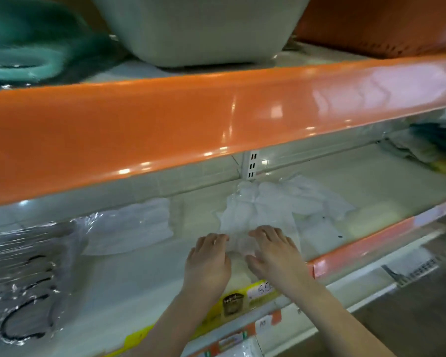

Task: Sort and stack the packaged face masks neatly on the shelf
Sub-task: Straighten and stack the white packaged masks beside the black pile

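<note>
Mask pack (252,222): lay near the shelf (139,269) front edge, under both grips' fingertips.
Left hand (207,261): released, flat on pack.
Right hand (276,253): released, pressing pack.

Glossy orange shelf edge (191,119); crinkled clear-plastic mask packs (257,212); smooth pale shelf board (139,274).

We see from a single head-worn wide-angle camera, facing forward and down into the shelf (149,269) at close range. Our forearms enter from the bottom edge, and the orange lip of the upper shelf (165,117) crosses the frame's middle.
</note>
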Demonstrator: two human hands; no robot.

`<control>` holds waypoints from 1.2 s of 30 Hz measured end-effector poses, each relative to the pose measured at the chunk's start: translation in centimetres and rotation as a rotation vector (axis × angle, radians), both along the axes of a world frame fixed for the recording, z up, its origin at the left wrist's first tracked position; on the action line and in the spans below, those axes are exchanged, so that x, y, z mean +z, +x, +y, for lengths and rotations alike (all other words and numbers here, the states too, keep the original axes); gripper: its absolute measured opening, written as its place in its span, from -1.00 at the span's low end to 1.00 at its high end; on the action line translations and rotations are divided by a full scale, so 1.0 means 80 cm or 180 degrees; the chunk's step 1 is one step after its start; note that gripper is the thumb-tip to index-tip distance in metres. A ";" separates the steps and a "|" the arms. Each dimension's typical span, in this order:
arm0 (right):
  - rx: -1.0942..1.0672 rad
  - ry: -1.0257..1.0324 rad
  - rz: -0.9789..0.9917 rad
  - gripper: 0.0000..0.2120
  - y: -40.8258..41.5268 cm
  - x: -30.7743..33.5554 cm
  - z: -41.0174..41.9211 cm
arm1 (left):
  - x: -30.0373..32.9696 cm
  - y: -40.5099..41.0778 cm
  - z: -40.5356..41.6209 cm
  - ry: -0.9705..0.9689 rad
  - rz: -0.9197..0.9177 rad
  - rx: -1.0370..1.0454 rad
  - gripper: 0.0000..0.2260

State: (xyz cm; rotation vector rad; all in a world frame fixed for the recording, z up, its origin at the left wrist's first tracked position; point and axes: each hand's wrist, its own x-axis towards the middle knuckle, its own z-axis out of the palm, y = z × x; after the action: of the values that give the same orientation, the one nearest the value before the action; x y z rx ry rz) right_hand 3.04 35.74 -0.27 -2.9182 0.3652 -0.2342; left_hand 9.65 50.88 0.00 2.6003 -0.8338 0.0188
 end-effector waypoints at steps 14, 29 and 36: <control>0.0028 -0.0145 0.0273 -0.42 0.008 -0.011 -0.091 | -0.016 -0.025 -0.108 -0.0001 0.0008 -0.0113 -0.63; -0.0024 0.1984 -0.0637 -0.84 0.002 0.070 -0.143 | -0.010 -0.023 -0.111 -0.1164 0.0950 0.0455 -0.70; 0.0555 0.3514 -0.0405 -0.80 -0.007 0.113 -0.158 | 0.050 0.004 -0.113 -0.2775 0.1849 0.1333 -0.80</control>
State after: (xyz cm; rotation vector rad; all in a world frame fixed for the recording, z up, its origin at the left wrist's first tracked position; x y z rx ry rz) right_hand 2.46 23.12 8.77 -1.8200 0.1350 -0.1243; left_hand 9.97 41.84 4.00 1.7452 -0.0199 -0.1984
